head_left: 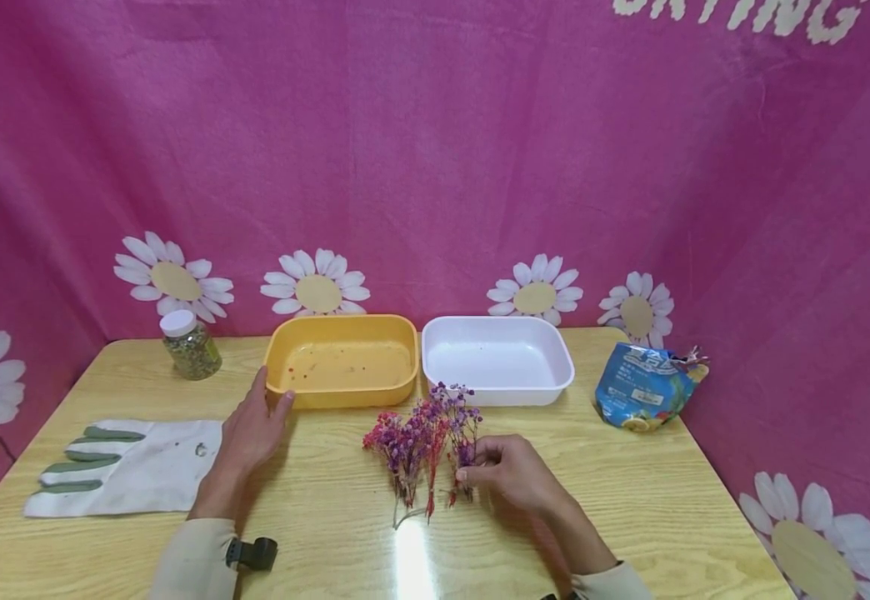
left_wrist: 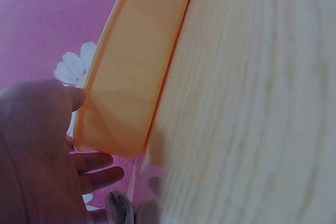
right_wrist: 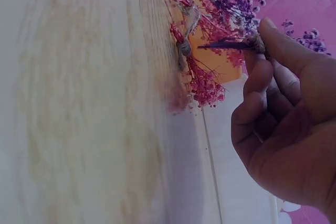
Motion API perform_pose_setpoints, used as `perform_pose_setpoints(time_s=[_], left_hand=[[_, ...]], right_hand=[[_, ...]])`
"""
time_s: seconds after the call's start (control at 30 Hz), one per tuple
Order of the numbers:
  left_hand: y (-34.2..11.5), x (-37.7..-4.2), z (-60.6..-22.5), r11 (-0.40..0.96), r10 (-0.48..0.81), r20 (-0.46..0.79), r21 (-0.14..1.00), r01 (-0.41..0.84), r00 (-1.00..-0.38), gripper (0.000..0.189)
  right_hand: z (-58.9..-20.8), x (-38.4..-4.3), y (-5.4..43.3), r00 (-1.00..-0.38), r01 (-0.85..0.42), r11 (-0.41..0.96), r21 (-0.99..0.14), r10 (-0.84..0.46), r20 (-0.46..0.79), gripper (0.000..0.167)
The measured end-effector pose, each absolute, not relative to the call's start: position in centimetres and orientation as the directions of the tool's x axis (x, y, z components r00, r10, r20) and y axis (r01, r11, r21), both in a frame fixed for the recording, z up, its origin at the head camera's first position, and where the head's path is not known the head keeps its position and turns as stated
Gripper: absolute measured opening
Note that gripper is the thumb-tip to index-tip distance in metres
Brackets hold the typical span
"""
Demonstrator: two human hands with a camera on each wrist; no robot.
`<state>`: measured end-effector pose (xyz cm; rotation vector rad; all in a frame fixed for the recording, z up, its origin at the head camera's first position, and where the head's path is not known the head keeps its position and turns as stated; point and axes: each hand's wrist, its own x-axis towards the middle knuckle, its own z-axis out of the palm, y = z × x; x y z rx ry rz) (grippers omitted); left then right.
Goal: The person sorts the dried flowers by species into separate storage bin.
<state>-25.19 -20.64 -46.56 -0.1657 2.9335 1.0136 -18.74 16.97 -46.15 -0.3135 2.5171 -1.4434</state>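
Observation:
My right hand (head_left: 513, 471) pinches a small purple dried flower bunch (head_left: 465, 417) by its tied stems, between thumb and fingertips. In the right wrist view the stem ends (right_wrist: 223, 44) point left, clear of the thumb. A short pink bunch (right_wrist: 206, 85) with twine round its stems is close by. More purple dried flowers (head_left: 402, 458) and pink dried flowers (head_left: 435, 454) lie left of that hand. My left hand (head_left: 255, 429) touches the near left corner of the yellow basin (head_left: 352, 400), thumb at its rim and fingers extended along the side.
A white basin (head_left: 506, 396) stands right of the yellow one. Back left is a jar with a white lid (head_left: 191, 346); nearer lies a white and green glove (head_left: 157, 467). A blue pouch (head_left: 645, 387) stands at right. A pink curtain (head_left: 420, 167) hangs behind the table.

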Motion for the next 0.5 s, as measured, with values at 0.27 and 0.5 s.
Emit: perform_pose_setpoints(time_s=[0.27, 0.5], left_hand=[[-20.62, -25.24, -46.51, 0.783, -0.087, -0.067, 0.613, -0.110, -0.994, 0.075], [-20.61, -25.25, -46.54, 0.783, -0.088, -0.072, 0.612, -0.114, -0.993, 0.075]], right_hand=[[-46.31, -18.87, 16.78, -0.977, 0.019, 0.479, -0.878, -0.178, -0.118, 0.018], [-46.13, -18.89, 16.63, -0.991, 0.056, 0.504, -0.862, -0.080, -0.111, 0.016]])
